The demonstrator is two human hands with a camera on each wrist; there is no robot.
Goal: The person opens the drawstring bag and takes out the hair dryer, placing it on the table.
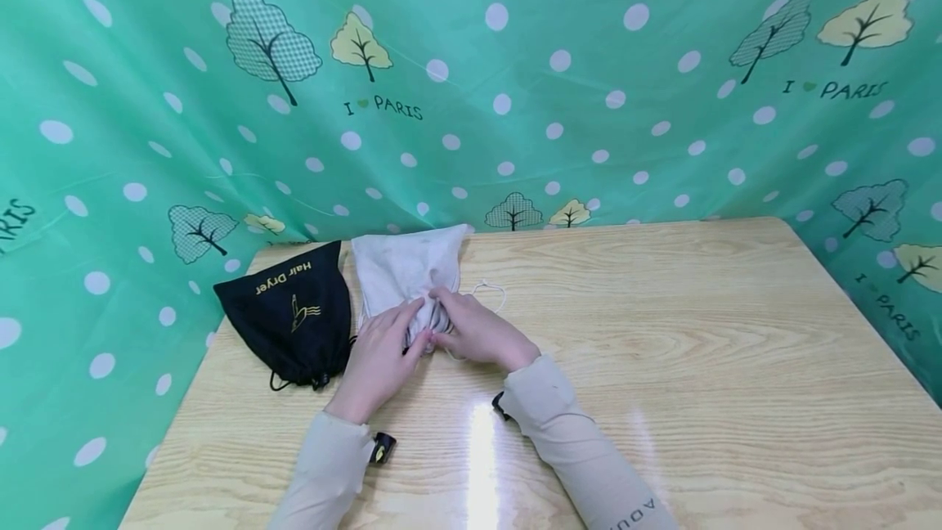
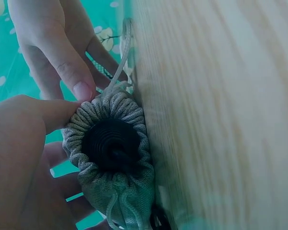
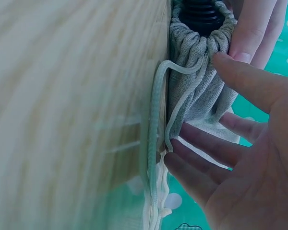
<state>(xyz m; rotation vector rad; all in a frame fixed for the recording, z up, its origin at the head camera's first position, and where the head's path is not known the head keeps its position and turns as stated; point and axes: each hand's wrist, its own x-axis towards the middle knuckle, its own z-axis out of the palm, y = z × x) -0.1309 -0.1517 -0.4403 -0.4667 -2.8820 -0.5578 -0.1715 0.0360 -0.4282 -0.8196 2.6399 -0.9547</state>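
Observation:
A light grey cloth drawstring pouch [image 1: 390,264] lies flat at the back left of the table, its gathered mouth toward me. My left hand [image 1: 379,354] grips the mouth from the left, thumb on the puckered rim and fingers along the side. From the right, my right hand [image 1: 482,330] holds the same mouth, its thumb [image 3: 245,79] pressed on the gathered cloth. The two thumbs meet close together at the rim. Inside the partly open mouth shows a black ribbed round thing [image 2: 110,143]; the rest of it is hidden. A pale drawstring [image 3: 156,110] loops out on the right.
Left of the pouch lies a black drawstring bag [image 1: 294,313] marked "Hair Dryer" in gold, its cord end toward me. The wood-grain table [image 1: 662,309] extends to the right. A green dotted curtain [image 1: 500,64] hangs behind and along both sides.

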